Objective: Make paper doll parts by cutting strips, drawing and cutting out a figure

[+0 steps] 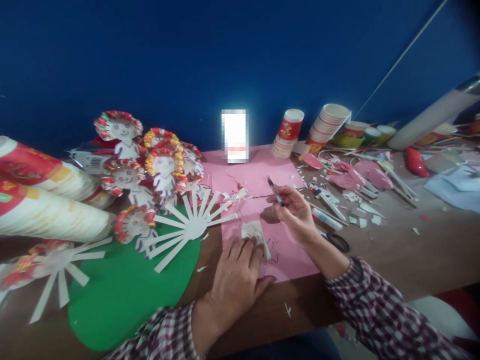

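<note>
My left hand (238, 275) lies flat, fingers spread, over the lower part of a small white paper piece (253, 230) with faint dark lines on it. Under that piece is a pink sheet (296, 262) with dark marker strokes. A dark pen (277, 194) is pinched between the fingers of my right hand (294, 212), raised a little above the sheet, right of the white piece. Left of my left hand, a white paper shape with radiating strips (195, 227) rests partly on a green rounded sheet (131, 295).
Paper dolls with curled red and yellow rims (163, 165) and long cup stacks (52, 212) occupy the left. A bright screen (235, 135) stands at the back. Upright cups (290, 132), scraps, a glue tube (327, 218) and black-handled scissors (337, 242) are on the right.
</note>
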Tool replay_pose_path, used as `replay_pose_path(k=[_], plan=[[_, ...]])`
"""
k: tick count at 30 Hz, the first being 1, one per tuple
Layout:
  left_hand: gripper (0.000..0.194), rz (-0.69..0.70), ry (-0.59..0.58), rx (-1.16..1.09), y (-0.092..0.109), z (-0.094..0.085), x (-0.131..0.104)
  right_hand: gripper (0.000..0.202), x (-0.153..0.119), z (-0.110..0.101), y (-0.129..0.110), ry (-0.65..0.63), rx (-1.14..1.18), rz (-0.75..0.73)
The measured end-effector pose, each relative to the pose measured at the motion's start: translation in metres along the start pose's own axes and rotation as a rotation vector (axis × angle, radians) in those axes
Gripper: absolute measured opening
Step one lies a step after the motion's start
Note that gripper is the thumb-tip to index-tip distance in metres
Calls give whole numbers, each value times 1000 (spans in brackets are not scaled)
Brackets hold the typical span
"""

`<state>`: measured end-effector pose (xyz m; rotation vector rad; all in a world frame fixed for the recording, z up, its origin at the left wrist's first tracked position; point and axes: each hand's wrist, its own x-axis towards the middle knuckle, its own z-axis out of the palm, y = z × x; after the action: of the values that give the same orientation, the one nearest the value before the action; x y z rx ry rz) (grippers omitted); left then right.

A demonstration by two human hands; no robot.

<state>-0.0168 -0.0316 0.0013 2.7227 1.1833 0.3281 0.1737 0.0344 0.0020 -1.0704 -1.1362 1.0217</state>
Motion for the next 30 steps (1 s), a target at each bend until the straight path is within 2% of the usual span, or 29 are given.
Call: replay_pose_path(k=[6,14,17,20,23,26,28,30], plan=[[54,-5,-34,-4,-1,-1,-1,18,1,3,-3,67,59,16],[53,-17,-42,-19,-1,0,-1,33,6,2,-6,245,66,142],[52,-12,-30,-8,-1,0,-1,34,5,3,-8,237,19,204],[52,-3,-15,-2,-2,0,0,34,4,1,-11,224,-15,207],[51,4,-5,1,-2,1,0,31,0,-4,-15,171,117,279],[50,-7,-12,-5,-3,1,1,37,-9,-9,-22,100,272,377],[50,-8,-23,-10,-3,1,1,36,-18,-11,-27,91,313,379],[49,-4,-28,-10,-2,0,0,28,-25,-11,-32,101,294,317]])
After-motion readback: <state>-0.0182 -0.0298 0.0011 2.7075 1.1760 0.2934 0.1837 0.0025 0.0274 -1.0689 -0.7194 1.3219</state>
